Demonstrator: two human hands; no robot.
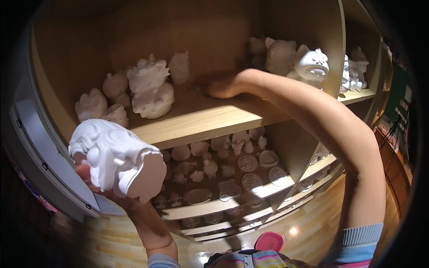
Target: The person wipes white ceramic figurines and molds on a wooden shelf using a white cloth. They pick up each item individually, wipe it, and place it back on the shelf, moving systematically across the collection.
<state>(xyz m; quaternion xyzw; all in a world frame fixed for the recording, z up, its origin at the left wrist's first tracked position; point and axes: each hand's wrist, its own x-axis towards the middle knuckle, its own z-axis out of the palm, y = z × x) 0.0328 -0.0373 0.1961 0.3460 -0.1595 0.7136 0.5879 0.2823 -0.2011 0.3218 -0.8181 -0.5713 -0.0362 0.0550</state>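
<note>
My left hand grips a large white plaster figurine in front of the shelf unit. The figurine is tilted on its side, its flat base turned to the right. Deep in the upper compartment, my right hand reaches low over the wooden shelf board. Shadow hides its fingers, so whether they hold anything cannot be made out. Nearest to them on the left stands a small textured white figurine. Beside that is a bigger stacked-looking figurine.
A cat-faced figurine stands by the right divider, behind my right forearm. Small figurines and round plaques fill the lower shelf. A pink plastic object is near my body, above the wood floor.
</note>
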